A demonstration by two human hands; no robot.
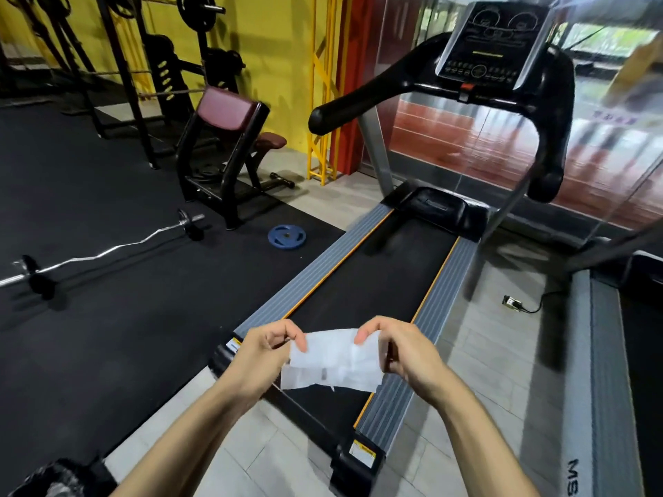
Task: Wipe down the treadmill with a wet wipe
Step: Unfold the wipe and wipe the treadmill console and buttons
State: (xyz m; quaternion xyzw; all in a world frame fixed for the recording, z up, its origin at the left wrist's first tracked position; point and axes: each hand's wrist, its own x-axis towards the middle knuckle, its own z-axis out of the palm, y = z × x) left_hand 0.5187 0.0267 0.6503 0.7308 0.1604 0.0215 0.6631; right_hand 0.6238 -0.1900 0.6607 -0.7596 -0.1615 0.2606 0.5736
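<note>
A black treadmill [373,281] with grey side rails stretches away from me; its console [488,44] and curved black handrails stand at the far end. Above the rear of the belt I hold a white wet wipe [333,360] stretched out flat. My left hand [262,353] pinches its upper left corner and my right hand [398,349] pinches its upper right corner. The wipe hangs in the air, apart from the treadmill.
A blue weight plate [287,237] and a curl barbell [100,252] lie on the black mat to the left, behind them a maroon-padded bench [229,145]. A second treadmill [602,371] stands at the right. A black-lined bin [61,478] sits at the bottom left.
</note>
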